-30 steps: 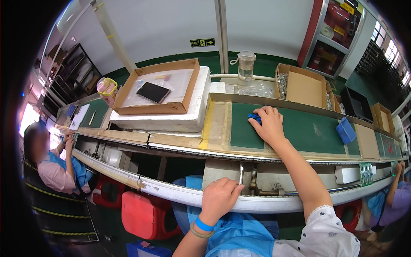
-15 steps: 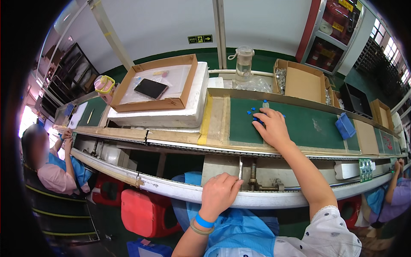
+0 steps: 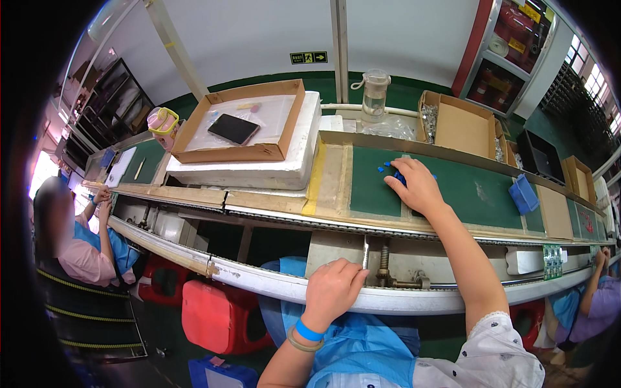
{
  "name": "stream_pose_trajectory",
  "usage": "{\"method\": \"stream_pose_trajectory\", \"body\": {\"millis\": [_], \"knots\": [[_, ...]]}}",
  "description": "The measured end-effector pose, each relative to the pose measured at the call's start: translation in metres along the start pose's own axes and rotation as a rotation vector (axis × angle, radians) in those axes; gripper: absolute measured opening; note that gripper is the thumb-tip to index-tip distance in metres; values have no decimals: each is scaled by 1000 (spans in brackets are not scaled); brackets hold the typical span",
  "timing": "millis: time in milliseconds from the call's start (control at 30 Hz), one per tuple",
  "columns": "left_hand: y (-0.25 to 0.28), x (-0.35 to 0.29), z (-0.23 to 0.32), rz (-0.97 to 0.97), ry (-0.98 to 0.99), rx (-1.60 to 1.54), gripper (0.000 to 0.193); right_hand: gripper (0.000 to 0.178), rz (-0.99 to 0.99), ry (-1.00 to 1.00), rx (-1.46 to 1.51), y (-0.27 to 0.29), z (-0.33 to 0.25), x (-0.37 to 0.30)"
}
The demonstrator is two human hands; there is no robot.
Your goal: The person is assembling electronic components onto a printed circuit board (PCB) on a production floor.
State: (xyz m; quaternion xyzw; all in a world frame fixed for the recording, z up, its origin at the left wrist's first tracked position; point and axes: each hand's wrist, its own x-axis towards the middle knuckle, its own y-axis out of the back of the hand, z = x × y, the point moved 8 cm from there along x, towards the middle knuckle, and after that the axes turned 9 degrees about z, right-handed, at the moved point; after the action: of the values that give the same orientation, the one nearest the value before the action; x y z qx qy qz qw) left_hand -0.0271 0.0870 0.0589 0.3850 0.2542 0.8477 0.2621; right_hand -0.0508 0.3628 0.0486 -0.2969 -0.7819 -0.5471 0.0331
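Several small blue pieces [image 3: 381,169] lie on the green work surface [image 3: 462,200], some of them partly hidden under my right hand [image 3: 417,184]. Its fingers bend down over the little pile, and the thumb stands apart to the left. A pale object shows just past the fingertips, too covered to name. My left hand [image 3: 333,290], with a blue band at the wrist, lies over the front metal rail [image 3: 259,292], its fingers curled over the far edge beside an upright metal rod [image 3: 366,252]. Those fingertips are hidden.
Left stands a cardboard tray [image 3: 229,157] with a phone [image 3: 233,129], on white foam. Behind are a clear bottle [image 3: 375,97] and cardboard boxes [image 3: 462,126]. A blue bin [image 3: 523,194] sits right; a circuit board [image 3: 552,262] stands on the rail. Co-workers sit at both sides.
My right hand has closed in over the blue pieces and covers more of them. The view has shifted slightly. My left hand stays on the rail.
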Motion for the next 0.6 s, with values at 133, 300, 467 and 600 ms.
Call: {"method": "stream_pose_trajectory", "body": {"millis": [133,300,467,600], "knots": [[-1,3,3,7,-23,-2,12,59,95,135,-45,-2,-11,3],[-2,2,1,0,-9,-12,10,66,-175,93,-237,-31,-18,-6],[-2,2,1,-3,-10,-4,9,67,-146,172,-282,-19,-17,-26],[-1,1,1,-1,-13,5,9,74,-162,108,-298,-10,-3,-39]]}}
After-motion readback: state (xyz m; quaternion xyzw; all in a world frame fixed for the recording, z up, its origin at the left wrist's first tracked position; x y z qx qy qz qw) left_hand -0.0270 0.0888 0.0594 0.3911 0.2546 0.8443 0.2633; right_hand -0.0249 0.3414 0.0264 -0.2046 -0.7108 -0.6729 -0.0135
